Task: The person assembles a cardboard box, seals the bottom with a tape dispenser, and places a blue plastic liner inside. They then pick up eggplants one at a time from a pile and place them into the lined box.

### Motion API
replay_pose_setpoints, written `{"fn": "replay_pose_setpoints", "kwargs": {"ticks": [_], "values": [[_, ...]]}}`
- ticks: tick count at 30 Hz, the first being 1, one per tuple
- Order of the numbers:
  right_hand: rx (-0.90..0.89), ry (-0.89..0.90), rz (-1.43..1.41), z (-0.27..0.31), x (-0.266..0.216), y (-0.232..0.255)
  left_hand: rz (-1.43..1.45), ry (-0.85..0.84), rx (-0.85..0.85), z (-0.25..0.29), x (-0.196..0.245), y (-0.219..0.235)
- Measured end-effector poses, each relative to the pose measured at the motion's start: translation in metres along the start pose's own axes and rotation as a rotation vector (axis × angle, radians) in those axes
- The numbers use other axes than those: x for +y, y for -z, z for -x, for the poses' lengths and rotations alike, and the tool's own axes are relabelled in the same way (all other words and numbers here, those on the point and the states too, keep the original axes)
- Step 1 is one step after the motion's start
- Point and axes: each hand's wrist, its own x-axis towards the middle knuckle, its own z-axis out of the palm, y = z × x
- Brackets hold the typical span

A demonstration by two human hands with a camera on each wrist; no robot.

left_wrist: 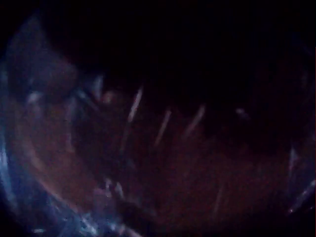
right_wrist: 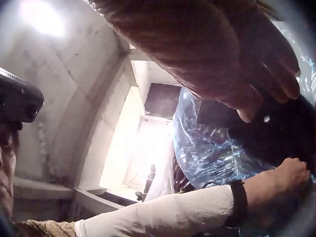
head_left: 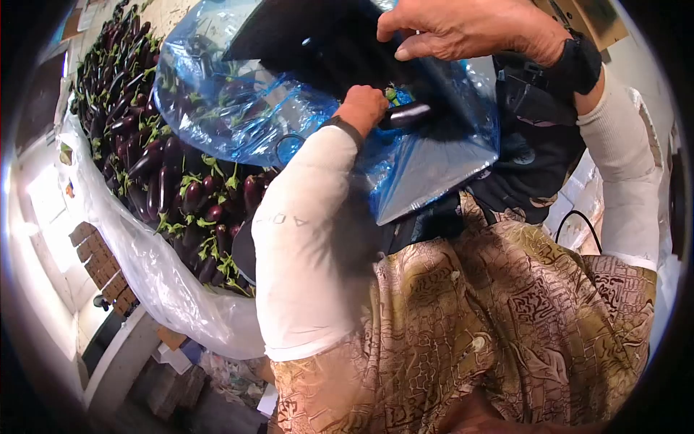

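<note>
1. Pile of eggplants, off beyond the left fingers' wrist side, green stalks poking out at many angles; stalk ends could catch thin plastic, so a gentle lift suits them
2. Blue film, spread beneath the left wrist and around the left fingers; best handled slack, since a tight pull could tear it
3. Dark thing, just past the left fingers, beside the film
4. Right hand, above the film: thumb and forefinger apart, nothing seen between them; from there it could steady an edge
5. Left hand, fingers curled at one end of the eggplant; whether they clamp it, I cannot tell
6. Eggplant, just off the left fingertips, lying sideways; smooth skin asks for a light, full grip and a soft set-down
</note>
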Motion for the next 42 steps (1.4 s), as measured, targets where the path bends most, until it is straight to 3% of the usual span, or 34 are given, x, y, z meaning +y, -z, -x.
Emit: {"fn": "replay_pose_setpoints", "kwargs": {"ticks": [3, 5, 7, 11, 13, 15, 17, 18, 21, 24, 25, 26, 28, 30, 31, 33, 34, 37, 41, 42], "values": [[-0.053, -0.013, 0.024, -0.003, -0.001, 0.003, -0.053, 0.088, -0.132, -0.005, 0.001, 0.012], [0.0, -0.017, 0.004, -0.008, 0.0, 0.002, -0.091, 0.091, -0.133, -0.01, -0.002, 0.01], [-0.019, -0.029, -0.019, -0.007, -0.007, 0.006, -0.053, 0.051, 0.019, -0.002, -0.006, 0.011], [-0.1, -0.074, -0.002, -0.013, -0.016, 0.008, 0.144, 0.161, -0.077, 0.023, -0.032, 0.043], [-0.106, -0.071, -0.024, -0.015, -0.015, 0.005, 0.254, 0.078, 0.082, 0.057, -0.043, 0.086], [-0.109, -0.065, -0.04, -0.02, -0.012, 0.001, 0.472, -0.002, 0.349, 0.094, -0.063, 0.111], [-0.111, -0.038, 0.02, -0.031, -0.006, -0.009, 0.654, 0.025, 0.468, 0.139, -0.072, 0.135], [-0.201, -0.106, 0.043, -0.04, -0.01, -0.011, 0.673, 0.093, 0.458, 0.159, -0.075, 0.141], [-0.063, -0.262, 0.207, -0.064, -0.012, -0.067, 0.849, 0.219, 0.418, 0.204, -0.096, 0.119], [-0.314, -0.26, 0.315, -0.086, -0.013, -0.094, 0.969, 0.26, 0.41, 0.229, -0.1, 0.082], [-0.377, -0.336, 0.379, -0.098, -0.008, -0.108, 1.012, 0.284, 0.414, 0.234, -0.096, 0.072], [-0.371, -0.331, 0.312, -0.103, -0.004, -0.112, 0.907, 0.257, 0.456, 0.235, -0.092, 0.066], [-0.376, -0.321, 0.252, -0.117, 0.021, -0.135, 0.857, 0.253, 0.389, 0.228, -0.079, 0.062], [-0.32, -0.103, 0.236, -0.137, 0.064, -0.175, 0.863, 0.209, 0.332, 0.209, -0.071, 0.052], [-0.328, -0.105, 0.246, -0.142, 0.064, -0.18, 0.839, 0.088, 0.488, 0.194, -0.068, 0.035], [-0.212, -0.398, -0.068, -0.15, 0.05, -0.188, 0.696, 0.022, 0.524, 0.169, -0.063, 0.023], [-0.205, -0.439, -0.043, -0.149, 0.044, -0.187, 0.704, 0.02, 0.528, 0.162, -0.064, 0.019], [-0.252, -0.461, -0.16, -0.143, 0.038, -0.177, 0.6, 0.077, 0.487, 0.148, -0.067, 0.018], [-0.411, -0.616, -0.428, -0.14, 0.03, -0.174, 0.803, 0.08, 0.476, 0.145, -0.071, 0.024], [-0.43, -0.563, -0.367, -0.139, 0.029, -0.173, 0.816, 0.1, 0.475, 0.145, -0.07, 0.027]]}}
